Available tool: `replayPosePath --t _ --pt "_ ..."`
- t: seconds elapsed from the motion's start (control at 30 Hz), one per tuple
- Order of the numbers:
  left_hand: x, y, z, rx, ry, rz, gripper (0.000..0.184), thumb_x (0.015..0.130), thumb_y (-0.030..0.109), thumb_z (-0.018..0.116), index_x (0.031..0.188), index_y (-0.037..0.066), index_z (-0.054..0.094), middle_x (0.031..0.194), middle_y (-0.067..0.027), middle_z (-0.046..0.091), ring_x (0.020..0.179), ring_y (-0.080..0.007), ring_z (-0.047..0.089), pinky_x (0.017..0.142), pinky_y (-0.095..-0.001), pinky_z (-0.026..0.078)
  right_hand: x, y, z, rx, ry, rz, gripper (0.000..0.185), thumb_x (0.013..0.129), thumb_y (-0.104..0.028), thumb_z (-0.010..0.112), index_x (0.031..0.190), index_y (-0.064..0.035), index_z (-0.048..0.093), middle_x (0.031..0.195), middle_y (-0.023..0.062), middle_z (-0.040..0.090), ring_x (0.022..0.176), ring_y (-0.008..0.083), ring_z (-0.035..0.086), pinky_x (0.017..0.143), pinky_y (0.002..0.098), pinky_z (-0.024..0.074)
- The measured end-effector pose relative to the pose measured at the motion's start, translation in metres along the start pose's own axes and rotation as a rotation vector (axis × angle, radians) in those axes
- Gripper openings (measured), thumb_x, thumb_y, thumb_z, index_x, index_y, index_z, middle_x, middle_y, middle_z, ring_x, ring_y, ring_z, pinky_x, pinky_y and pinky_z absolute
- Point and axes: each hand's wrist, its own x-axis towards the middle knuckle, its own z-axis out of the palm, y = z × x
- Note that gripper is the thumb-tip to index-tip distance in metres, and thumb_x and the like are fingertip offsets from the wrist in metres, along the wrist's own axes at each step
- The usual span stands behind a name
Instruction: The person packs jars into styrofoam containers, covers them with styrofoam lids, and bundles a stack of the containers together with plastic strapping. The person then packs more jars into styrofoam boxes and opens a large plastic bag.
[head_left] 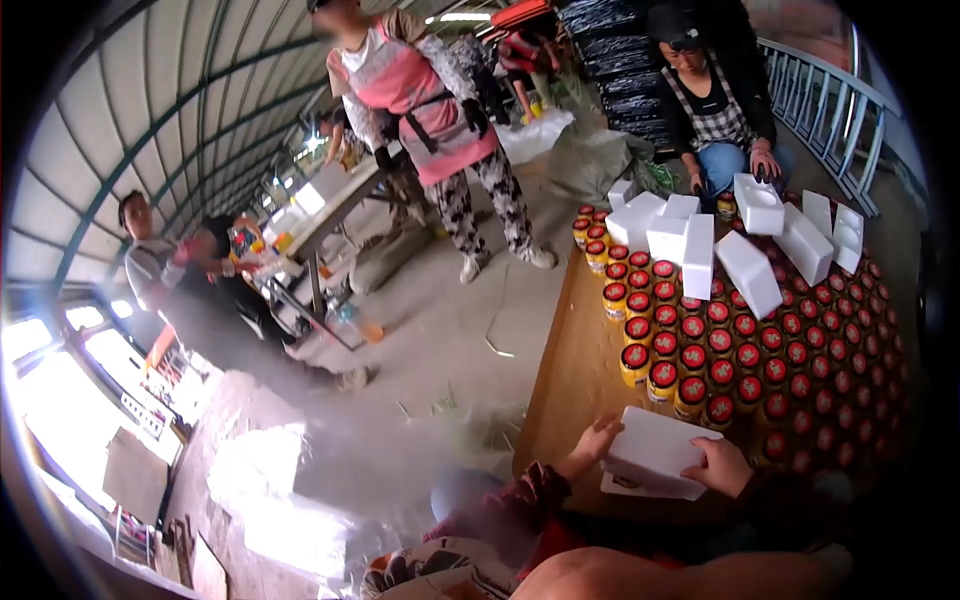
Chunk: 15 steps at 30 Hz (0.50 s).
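Near the front edge of the board, my left hand [598, 441] grips the left side of a white foam box [655, 445]. My right hand [722, 468] is closed on its right side, thumb on top. Under the box a flat white piece [650, 489] sticks out at the front; whether it belongs to the box I cannot tell. Just beyond my hands stand many jars with red lids [720, 370], packed in rows on the brown board [560, 385]. More white foam boxes [698, 257] lie on top of the jars at the far side, some tilted.
Across the jars sits a co-worker [715, 120], one hand at a foam box [759, 205]. Another person in a pink apron [440, 110] stands on the floor beyond. Further people are at a long table [345, 200] to the left. A blue metal railing [830, 115] runs at the right.
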Motion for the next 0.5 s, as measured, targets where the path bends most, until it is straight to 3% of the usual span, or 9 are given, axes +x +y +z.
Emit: replayPosePath --t 0.03,0.13,0.2,0.27,0.37,0.5 --pt "-0.006 0.025 -0.009 -0.380 -0.102 -0.484 0.055 0.083 0.042 0.064 0.117 0.000 0.059 0.103 -0.0141 0.065 0.093 -0.0221 0.061 0.080 -0.0322 0.048 0.001 0.004 0.002 0.013 0.024 -0.004 0.055 0.066 -0.035 0.079 0.106 -0.0034 0.059 0.074 0.0126 0.064 0.074 0.0322 0.063 0.067 0.0396 0.0491" --pt "-0.011 0.033 -0.012 -0.394 -0.230 -0.527 0.067 0.081 0.053 0.064 0.123 0.001 0.056 0.105 -0.0152 0.065 0.093 -0.0222 0.062 0.078 -0.0319 0.049 0.007 0.006 0.000 -0.035 -0.048 -0.057 0.064 0.065 -0.039 0.079 0.113 -0.0035 0.055 0.077 0.0144 0.065 0.072 0.0328 0.064 0.064 0.0403 0.0498" --pt "-0.016 0.049 -0.017 -0.408 -0.199 -0.499 0.062 0.084 0.050 0.059 0.122 0.001 0.055 0.099 -0.0140 0.065 0.089 -0.0217 0.062 0.075 -0.0325 0.049 0.006 -0.003 -0.005 -0.054 -0.085 -0.015 0.073 0.065 -0.041 0.079 0.120 -0.0038 0.049 0.080 0.0159 0.065 0.078 0.0341 0.064 0.068 0.0410 0.0501" --pt "-0.023 0.088 -0.042 -0.492 -0.403 -0.547 0.054 0.089 0.046 0.054 0.122 0.004 0.053 0.101 -0.0069 0.063 0.089 -0.0165 0.059 0.077 -0.0287 0.047 0.006 -0.007 -0.006 -0.095 -0.105 -0.036 0.075 0.065 -0.042 0.079 0.121 -0.0037 0.047 0.082 0.0166 0.065 0.079 0.0347 0.064 0.069 0.0411 0.0501" --pt "-0.027 0.060 -0.023 -0.732 -0.374 -0.460 0.050 0.091 0.044 0.051 0.121 0.004 0.053 0.102 -0.0057 0.061 0.092 -0.0167 0.057 0.080 -0.0282 0.045 0.002 -0.008 -0.001 -0.142 -0.133 -0.063 0.079 0.065 -0.042 0.079 0.124 -0.0033 0.044 0.085 0.0181 0.065 0.082 0.0357 0.063 0.070 0.0414 0.0499" --pt "-0.025 0.078 -0.023 -0.734 -0.353 -0.632 0.055 0.091 0.048 0.052 0.123 0.003 0.053 0.108 -0.0063 0.061 0.095 -0.0153 0.056 0.081 -0.0288 0.045 0.003 -0.009 -0.003 -0.150 -0.162 -0.054 0.082 0.066 -0.040 0.078 0.127 -0.0011 0.040 0.086 0.0205 0.065 0.083 0.0363 0.063 0.070 0.0423 0.0499"
